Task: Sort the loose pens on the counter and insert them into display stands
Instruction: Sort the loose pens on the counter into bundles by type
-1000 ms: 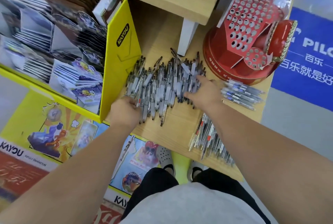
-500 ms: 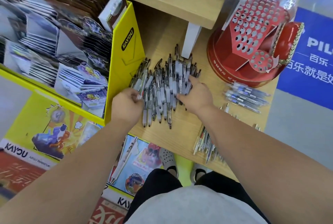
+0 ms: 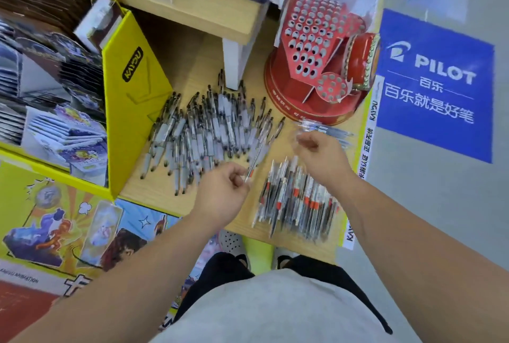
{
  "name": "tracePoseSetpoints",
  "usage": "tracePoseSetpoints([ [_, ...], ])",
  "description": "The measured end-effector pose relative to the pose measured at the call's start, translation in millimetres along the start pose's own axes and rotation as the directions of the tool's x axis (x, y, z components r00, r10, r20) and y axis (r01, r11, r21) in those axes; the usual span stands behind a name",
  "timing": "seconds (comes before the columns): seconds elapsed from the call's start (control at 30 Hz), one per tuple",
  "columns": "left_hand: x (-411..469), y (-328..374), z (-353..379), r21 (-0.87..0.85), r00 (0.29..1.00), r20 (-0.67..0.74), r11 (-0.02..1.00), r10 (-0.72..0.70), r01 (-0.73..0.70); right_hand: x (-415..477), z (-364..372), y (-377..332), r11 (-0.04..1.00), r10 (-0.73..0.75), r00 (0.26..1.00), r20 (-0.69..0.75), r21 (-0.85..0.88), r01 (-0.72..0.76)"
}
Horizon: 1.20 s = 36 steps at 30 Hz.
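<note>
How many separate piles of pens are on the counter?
3: a big pile by the yellow box, a red-marked pile at the near edge, a small pile by the red stand, partly hidden behind the right hand.

Light wood counter, grey floor, blue PILOT sign, yellow card rack

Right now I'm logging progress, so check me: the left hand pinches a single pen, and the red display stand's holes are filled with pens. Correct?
Not quite. The head view shows the red display stand with its holes empty; no pen stands in any of them. The rest holds: the left hand pinches a single pen.
</note>
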<state>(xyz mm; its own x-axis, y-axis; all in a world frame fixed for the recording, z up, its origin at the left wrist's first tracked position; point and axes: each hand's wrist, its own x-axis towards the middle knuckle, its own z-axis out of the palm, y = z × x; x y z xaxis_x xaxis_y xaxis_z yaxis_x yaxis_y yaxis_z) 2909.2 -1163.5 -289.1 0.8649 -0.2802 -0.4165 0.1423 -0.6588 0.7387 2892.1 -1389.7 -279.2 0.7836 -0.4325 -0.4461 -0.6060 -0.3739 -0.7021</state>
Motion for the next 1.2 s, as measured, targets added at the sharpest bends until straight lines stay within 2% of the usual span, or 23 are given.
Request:
tracePoseSetpoints([
  [0.1, -5, 13, 24, 0.037, 0.998, 0.059, 0.999, 0.022, -0.024, -12, -24, 27, 0.998, 0.023, 0.998, -0.06, -0.052, -0.027],
  [0.2, -12, 27, 51, 0.088, 0.993, 0.11, 0.995, 0.036, -0.046, -25, -41, 56, 0.992, 0.066, 0.996, -0.057, -0.1, -0.071],
  [0.3, -17, 38, 77, 0.15, 0.988, 0.15, 0.987, 0.033, -0.056, -32, -48, 76, 0.988, 0.093, 0.995, -0.023, -0.121, -0.095],
  [0.5, -19, 41, 102, 0.377, 0.988, 0.154, 0.923, 0.013, -0.071, -39, -52, 88, 0.982, 0.039, 0.995, 0.087, -0.19, -0.021],
  [0.6, -21, 42, 106, 0.392, 0.991, 0.135, 0.917, 0.019, -0.071, -40, -57, 90, 0.977, 0.018, 0.992, 0.125, -0.214, 0.01],
  [0.73, -19, 47, 97, 0.353, 0.998, 0.06, 0.934, 0.025, -0.044, -34, -57, 83, 0.98, 0.001, 0.992, 0.127, -0.199, 0.024],
  [0.87, -13, 40, 63, 0.313, 0.994, -0.108, 0.949, -0.003, 0.036, -23, -46, 59, 0.975, -0.079, 0.99, 0.12, -0.2, 0.102],
  [1.03, 8, 8, 3, 0.288, 0.927, -0.372, 0.943, -0.05, 0.166, -1, -14, 1, 0.954, -0.176, 0.975, 0.138, -0.218, 0.204],
  [1.1, 16, -4, -13, 0.347, 0.902, -0.427, 0.91, -0.064, 0.229, 11, 0, -17, 0.957, -0.118, 0.976, 0.185, -0.239, 0.161],
  [1.2, 28, -20, -35, 0.444, 0.907, -0.38, 0.825, -0.179, 0.349, 29, 24, -31, 0.968, 0.002, 0.98, 0.201, -0.246, 0.048],
])
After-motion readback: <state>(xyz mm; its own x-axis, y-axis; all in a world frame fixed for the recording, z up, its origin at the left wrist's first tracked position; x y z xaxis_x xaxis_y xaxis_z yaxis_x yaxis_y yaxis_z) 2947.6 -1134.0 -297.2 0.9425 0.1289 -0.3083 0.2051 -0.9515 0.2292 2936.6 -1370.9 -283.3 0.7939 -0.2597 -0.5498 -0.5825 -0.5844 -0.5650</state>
